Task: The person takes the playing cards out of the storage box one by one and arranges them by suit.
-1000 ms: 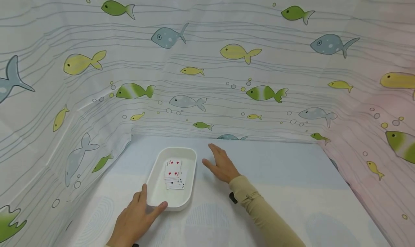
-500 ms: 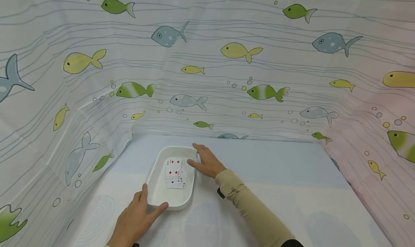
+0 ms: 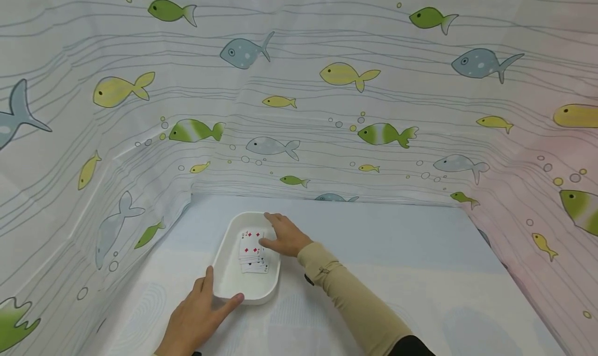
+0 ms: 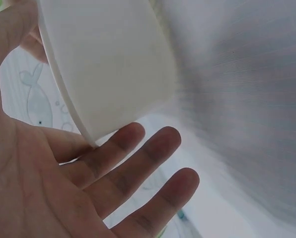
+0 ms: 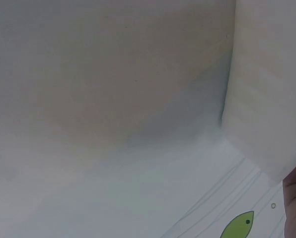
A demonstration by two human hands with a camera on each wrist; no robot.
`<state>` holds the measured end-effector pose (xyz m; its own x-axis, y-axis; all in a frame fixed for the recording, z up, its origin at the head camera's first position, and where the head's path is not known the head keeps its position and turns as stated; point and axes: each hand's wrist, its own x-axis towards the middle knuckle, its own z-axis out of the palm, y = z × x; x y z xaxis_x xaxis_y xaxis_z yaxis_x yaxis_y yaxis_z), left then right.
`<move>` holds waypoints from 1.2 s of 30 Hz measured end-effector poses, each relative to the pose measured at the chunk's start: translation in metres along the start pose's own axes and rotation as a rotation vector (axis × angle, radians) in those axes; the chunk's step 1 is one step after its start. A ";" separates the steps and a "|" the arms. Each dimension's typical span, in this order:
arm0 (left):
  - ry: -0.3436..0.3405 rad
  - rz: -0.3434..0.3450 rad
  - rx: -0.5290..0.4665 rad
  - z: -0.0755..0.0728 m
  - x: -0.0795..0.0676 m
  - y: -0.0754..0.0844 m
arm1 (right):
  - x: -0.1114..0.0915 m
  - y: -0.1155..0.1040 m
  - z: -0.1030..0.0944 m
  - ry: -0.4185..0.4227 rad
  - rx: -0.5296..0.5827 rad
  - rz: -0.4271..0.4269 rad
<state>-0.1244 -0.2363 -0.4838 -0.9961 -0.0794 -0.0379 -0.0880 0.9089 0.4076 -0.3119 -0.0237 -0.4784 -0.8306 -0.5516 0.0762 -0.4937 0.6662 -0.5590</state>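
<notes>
A white oval-cornered tray (image 3: 229,282) stands on the pale cloth, with a small overlapping pile of playing cards (image 3: 250,251) inside, a red four of diamonds on top. My left hand (image 3: 192,313) lies at the tray's near left corner, thumb at the front rim and fingers spread along the left side. In the left wrist view that hand's extended fingers (image 4: 153,148) reach to the tray's outer wall. My right hand (image 3: 286,236) reaches over the far right rim, thumb above the cards' right edge; whether it touches them is unclear. Only part of it (image 5: 295,198) shows in the right wrist view.
A light blue and white cloth (image 3: 397,242) covers the surface and extends to the right of the tray. Upright fish-print sheets (image 3: 299,117) enclose it at the back and on both sides. My right sleeve (image 3: 350,299) crosses the front middle.
My right hand has moved left from beside the tray to over its right rim. My left hand, the tray and the cards stay as they were.
</notes>
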 end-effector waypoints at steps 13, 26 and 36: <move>0.010 0.004 0.015 -0.003 -0.003 0.001 | 0.028 -0.009 0.020 -0.051 -0.064 0.019; 0.047 0.028 0.009 0.001 -0.004 0.001 | 0.046 -0.010 0.035 -0.088 -0.332 -0.066; 0.026 0.028 0.007 0.002 0.001 0.002 | 0.047 -0.009 0.040 -0.118 -0.541 -0.069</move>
<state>-0.1254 -0.2339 -0.4848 -0.9979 -0.0645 -0.0023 -0.0600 0.9138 0.4017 -0.3362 -0.0759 -0.5024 -0.7729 -0.6344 -0.0126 -0.6331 0.7724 -0.0498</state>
